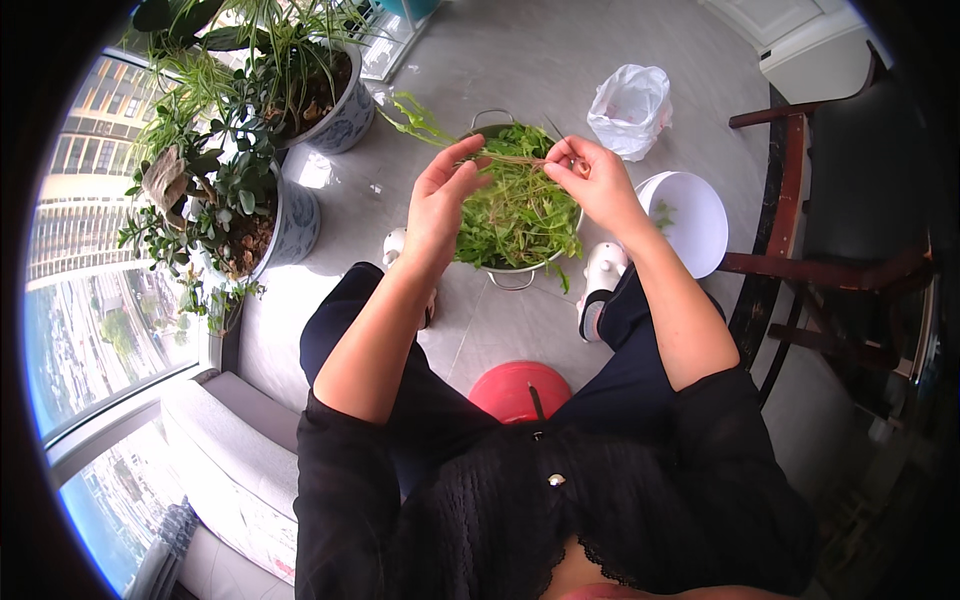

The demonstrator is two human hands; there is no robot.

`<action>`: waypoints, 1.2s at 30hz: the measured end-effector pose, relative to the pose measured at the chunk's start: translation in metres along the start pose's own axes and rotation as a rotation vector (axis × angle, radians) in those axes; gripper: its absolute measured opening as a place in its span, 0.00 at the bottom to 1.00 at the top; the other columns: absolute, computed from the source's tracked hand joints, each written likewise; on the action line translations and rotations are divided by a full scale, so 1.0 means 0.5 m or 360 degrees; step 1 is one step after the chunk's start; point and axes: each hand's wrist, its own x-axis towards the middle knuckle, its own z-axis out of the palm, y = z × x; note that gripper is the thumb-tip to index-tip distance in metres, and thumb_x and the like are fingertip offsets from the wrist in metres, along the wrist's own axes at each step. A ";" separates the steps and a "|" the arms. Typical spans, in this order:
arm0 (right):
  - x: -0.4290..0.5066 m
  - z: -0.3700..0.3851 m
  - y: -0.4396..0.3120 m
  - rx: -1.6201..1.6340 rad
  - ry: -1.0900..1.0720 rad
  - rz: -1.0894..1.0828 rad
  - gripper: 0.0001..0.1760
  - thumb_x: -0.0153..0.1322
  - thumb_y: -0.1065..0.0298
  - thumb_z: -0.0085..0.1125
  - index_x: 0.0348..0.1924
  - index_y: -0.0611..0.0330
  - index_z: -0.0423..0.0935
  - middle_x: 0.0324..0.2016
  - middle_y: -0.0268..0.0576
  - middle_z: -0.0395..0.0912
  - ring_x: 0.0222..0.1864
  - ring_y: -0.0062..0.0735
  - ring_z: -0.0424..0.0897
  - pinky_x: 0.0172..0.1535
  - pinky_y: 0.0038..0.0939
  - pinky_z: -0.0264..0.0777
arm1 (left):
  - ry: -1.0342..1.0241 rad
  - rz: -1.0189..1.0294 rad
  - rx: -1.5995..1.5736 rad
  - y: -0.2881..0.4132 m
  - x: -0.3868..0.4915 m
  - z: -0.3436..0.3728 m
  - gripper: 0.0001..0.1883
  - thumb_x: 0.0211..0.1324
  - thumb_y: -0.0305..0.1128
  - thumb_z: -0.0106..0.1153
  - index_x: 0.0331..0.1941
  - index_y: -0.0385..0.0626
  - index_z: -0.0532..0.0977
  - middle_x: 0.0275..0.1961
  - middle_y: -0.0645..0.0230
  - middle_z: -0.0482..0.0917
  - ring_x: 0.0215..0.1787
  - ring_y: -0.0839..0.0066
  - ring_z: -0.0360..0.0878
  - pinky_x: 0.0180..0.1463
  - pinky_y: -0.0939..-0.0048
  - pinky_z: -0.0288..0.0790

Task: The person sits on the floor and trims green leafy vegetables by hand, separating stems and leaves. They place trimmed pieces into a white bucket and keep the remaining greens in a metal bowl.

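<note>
My right hand (596, 180) pinches the reddish lower ends of a few thin stems (514, 158) between thumb and fingertips. The stems run leftward to my left hand (442, 199), and their leafy tops (416, 124) stick out past it. The left thumb is blurred and stands off from the index finger; whether that hand grips the stems is unclear. Under both hands, a round metal basin (512, 280) with two loop handles is heaped with leafy greens (521, 214). A thin dark strand rises above my right fingertips.
Right of the basin are a white bucket (697, 225), tipped towards me with bits of leaf inside, and a white plastic bag (630, 109). A wooden chair (787, 187) stands further right. Blue-patterned plant pots (345, 116) line the window. A red round object (517, 386) sits between my legs.
</note>
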 end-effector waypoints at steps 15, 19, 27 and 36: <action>0.003 -0.016 -0.012 -0.0083 0.0146 -0.0088 0.06 0.69 0.73 0.64 0.36 0.64 0.78 0.24 0.26 0.74 0.22 0.09 0.62 0.27 0.19 0.58 | 0.0229 -0.0007 0.0531 0.004 0.002 -0.008 0.17 0.70 0.30 0.49 0.59 0.39 0.73 0.26 0.71 0.81 0.22 0.86 0.73 0.28 0.85 0.68; -0.002 -0.016 -0.025 -0.0138 -0.0025 -0.0110 0.07 0.68 0.73 0.64 0.36 0.65 0.77 0.25 0.30 0.75 0.23 0.12 0.65 0.27 0.22 0.61 | -0.0072 0.0455 0.0851 0.009 0.009 -0.001 0.17 0.71 0.32 0.47 0.59 0.39 0.73 0.45 0.64 0.82 0.46 0.79 0.77 0.53 0.78 0.69; -0.016 -0.009 -0.058 0.0111 -0.0271 0.0009 0.05 0.69 0.73 0.62 0.38 0.62 0.79 0.21 0.22 0.68 0.22 0.09 0.59 0.28 0.18 0.56 | -0.0642 0.0071 0.0475 -0.014 -0.006 0.044 0.18 0.70 0.34 0.49 0.57 0.34 0.73 0.52 0.62 0.80 0.56 0.77 0.74 0.63 0.72 0.64; -0.017 -0.008 -0.057 0.0095 -0.0196 -0.0164 0.06 0.70 0.72 0.63 0.39 0.63 0.80 0.25 0.25 0.71 0.24 0.09 0.62 0.29 0.17 0.58 | -0.0510 -0.0010 0.0596 -0.019 -0.009 0.040 0.14 0.69 0.36 0.52 0.41 0.36 0.81 0.37 0.71 0.83 0.43 0.84 0.76 0.52 0.77 0.68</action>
